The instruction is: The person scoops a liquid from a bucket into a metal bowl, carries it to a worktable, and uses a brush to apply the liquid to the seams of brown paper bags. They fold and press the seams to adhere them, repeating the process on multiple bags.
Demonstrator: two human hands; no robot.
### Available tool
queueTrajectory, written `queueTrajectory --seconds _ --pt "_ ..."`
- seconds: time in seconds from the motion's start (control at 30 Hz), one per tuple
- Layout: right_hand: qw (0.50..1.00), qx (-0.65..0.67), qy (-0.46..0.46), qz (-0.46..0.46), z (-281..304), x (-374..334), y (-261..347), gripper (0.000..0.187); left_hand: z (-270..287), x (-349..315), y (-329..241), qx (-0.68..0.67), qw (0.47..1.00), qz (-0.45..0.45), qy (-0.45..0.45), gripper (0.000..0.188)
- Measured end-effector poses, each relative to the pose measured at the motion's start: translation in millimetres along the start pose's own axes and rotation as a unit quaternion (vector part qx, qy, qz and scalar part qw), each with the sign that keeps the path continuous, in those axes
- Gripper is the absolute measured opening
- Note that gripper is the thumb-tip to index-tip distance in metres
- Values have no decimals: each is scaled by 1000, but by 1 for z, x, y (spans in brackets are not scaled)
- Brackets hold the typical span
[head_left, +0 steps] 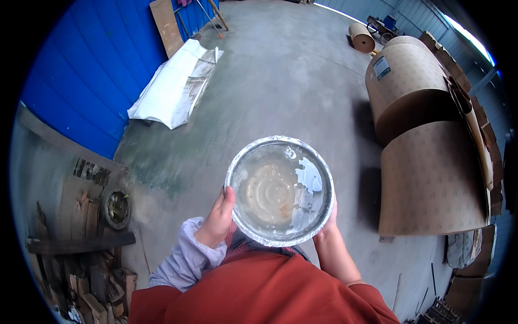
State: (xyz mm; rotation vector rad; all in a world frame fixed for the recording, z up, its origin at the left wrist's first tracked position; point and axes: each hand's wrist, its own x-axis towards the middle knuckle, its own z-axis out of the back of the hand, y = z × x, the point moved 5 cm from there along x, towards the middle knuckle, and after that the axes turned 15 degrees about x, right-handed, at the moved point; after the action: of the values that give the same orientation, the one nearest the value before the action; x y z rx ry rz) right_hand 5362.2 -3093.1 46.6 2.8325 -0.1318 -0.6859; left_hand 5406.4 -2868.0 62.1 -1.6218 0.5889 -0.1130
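Observation:
A round metal basin [233, 171] with a pale, worn rim is held level in front of my body. Cloudy water [270, 189] with small bubbles lies in it, and light glares off its right side. My left hand [218, 216] grips the basin's left side, thumb up on the rim, with a light cuffed sleeve at the wrist. On the opposite side my right hand [329, 222] holds the basin from the lower right; most of its fingers are hidden behind the wall.
Large brown paper rolls [437, 178] stand along the right, with a smaller roll [361, 38] farther back. A white sheet [172, 86] lies by the blue wall [97, 65]. Split wood [97, 286] is piled at lower left, near a round container [117, 208]. Grey concrete floor [280, 70] stretches ahead.

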Motion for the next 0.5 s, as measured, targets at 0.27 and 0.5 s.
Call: queueTrajectory --seconds 0.27,0.5 --pt "999 15 -25 24 -65 179 59 47 20 196 -52 -22 999 19 24 56" --pt "996 53 66 -33 -135 342 102 46 48 364 -79 8 1000 14 -16 56"
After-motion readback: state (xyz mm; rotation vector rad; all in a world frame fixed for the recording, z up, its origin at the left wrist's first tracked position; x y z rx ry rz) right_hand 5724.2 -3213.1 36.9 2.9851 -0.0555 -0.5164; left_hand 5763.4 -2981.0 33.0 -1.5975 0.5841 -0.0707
